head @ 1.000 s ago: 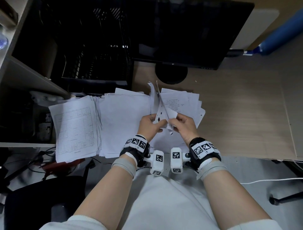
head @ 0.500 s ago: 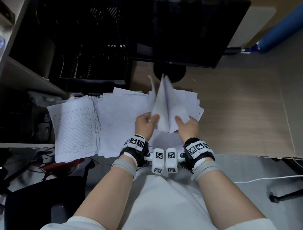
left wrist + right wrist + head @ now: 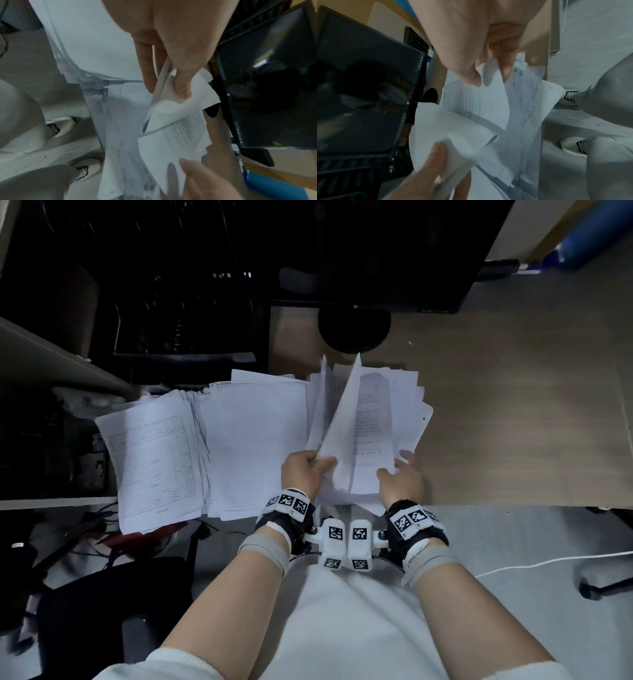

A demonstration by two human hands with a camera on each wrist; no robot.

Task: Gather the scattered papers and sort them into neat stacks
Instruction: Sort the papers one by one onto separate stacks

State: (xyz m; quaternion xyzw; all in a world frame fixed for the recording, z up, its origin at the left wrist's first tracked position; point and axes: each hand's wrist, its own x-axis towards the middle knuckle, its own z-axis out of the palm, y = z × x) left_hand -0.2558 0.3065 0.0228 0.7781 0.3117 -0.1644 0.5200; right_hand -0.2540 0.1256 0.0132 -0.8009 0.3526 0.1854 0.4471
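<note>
Three paper piles lie along the desk's near edge: a stack topped by a ruled form (image 3: 154, 463), a blank-topped stack (image 3: 253, 440), and a loose fanned pile (image 3: 407, 402) on the right. My left hand (image 3: 308, 470) pinches a few lifted sheets (image 3: 337, 426) between thumb and fingers (image 3: 181, 86), and they stand up off the right pile. Under them a printed sheet (image 3: 371, 433) is exposed. My right hand (image 3: 399, 477) holds that sheet's near edge, thumb (image 3: 469, 77) on top and fingers behind it.
A dark monitor (image 3: 359, 251) and its round base (image 3: 354, 332) stand just behind the papers, a black crate (image 3: 185, 313) to their left. Bare wooden desk (image 3: 520, 422) extends right. A blue cylinder (image 3: 592, 244) is at the far right corner, a black chair (image 3: 102, 618) below left.
The lifted sheets have swung up and over to the left in my left hand, uncovering the printed sheet. My right hand has dropped to the right pile's near edge.
</note>
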